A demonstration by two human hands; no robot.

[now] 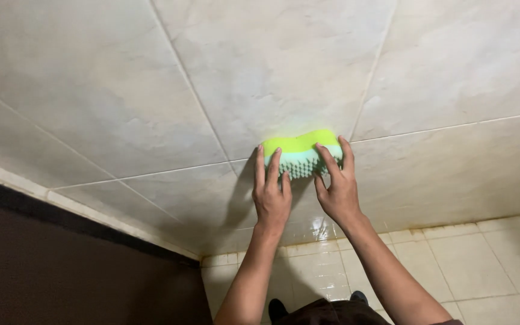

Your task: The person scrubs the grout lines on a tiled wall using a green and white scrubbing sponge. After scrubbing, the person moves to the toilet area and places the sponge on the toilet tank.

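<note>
Head view: left hand (271, 195) and right hand (336, 189), arms outstretched, each grip clamped on green scrub brush (301, 151) against wall tiles (151, 90).

Two bare forearms without sleeves, left grip (271, 194), right grip (337, 188), dark brown trousers (332, 313), black shoes (277, 309)

Fingers (272, 165) cover the sponge's (301, 144) lower edge; below the hands, both elbows and the shoes (278, 310) run off-frame.
</note>
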